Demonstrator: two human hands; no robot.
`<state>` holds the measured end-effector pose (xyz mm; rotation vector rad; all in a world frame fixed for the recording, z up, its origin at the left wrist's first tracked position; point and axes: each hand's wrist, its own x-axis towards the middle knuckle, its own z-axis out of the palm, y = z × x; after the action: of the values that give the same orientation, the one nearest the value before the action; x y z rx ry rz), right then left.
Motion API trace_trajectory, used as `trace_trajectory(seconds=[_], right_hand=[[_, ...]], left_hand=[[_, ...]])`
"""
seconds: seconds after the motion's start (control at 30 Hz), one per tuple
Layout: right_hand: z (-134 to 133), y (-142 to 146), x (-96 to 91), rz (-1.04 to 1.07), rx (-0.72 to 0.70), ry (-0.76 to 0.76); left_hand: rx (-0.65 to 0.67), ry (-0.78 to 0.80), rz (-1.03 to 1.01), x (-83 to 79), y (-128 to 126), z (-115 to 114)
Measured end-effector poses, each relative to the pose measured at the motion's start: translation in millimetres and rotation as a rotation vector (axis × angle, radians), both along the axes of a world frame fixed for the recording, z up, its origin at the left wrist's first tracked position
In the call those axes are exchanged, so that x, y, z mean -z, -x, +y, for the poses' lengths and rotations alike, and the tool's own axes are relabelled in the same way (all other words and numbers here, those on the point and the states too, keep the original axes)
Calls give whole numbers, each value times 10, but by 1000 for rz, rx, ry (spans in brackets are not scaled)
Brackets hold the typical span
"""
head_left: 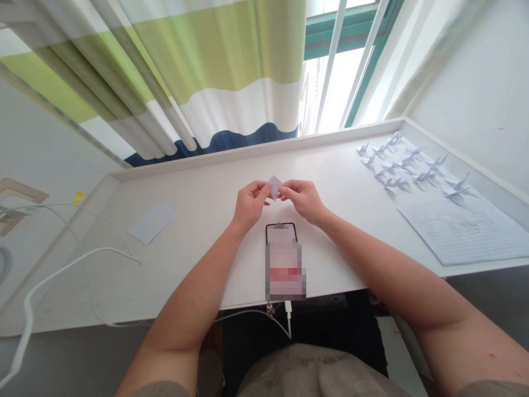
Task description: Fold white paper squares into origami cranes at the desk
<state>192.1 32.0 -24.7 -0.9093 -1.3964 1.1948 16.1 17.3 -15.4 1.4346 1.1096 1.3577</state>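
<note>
A small folded piece of white paper, roughly diamond-shaped, is held up between my two hands above the white desk. My left hand pinches its left edge between thumb and fingers. On the opposite edge, my right hand grips it the same way. Just below the hands lies a phone with a blurred screen, its bottom end near the desk's front edge. Some fingertips are hidden behind the paper.
Several folded paper cranes stand at the back right, behind a written sheet of lined paper. Blank white paper lies at left. A white charging cable hangs from the phone; another white cable crosses the left side. A raised rim borders the desk.
</note>
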Motion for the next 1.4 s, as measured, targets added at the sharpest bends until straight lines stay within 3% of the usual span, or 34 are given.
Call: trace_trajectory(seconds=[0.3, 0.73, 1.1, 1.4], right_hand=[[-9, -15, 2, -62, 32, -26], [-70, 52, -6, 7, -97, 22], [-43, 54, 20, 51, -89, 83], [-68, 54, -13, 63, -96, 116]], left_hand=[[47, 5, -43, -18, -7, -10], [-80, -80, -4, 53, -63, -4], [-67, -89, -4, 57, -91, -19], [-129, -83, -8, 27, -99, -46]])
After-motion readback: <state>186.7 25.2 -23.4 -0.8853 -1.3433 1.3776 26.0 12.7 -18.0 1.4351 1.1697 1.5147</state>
